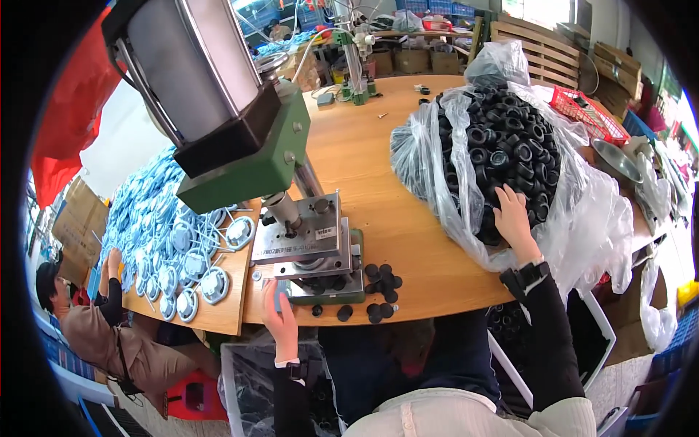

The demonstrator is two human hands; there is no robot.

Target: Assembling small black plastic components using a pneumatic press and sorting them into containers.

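Observation:
My right hand [514,218] reaches into a heap of black round rubber caps [502,131] in a clear plastic bag [455,153]. Its fingers are apart and touch the caps at the near side. By the left edge of the bench press base [328,295], my left hand [279,320] has its fingers up around a small grey-blue piece, which I cannot make out. The press has a metal block [298,240] under a green head [247,171]. Black parts lie in the gap below this block. Several loose black caps [382,280] lie on the table right of the press.
Pale blue parts with round discs [193,266] pile up on the left board. A person [91,320] sits beside that pile. A red basket [590,115] and a metal bowl [617,162] stand at the right. Plastic-lined bins [240,379] sit below the wooden table [364,160].

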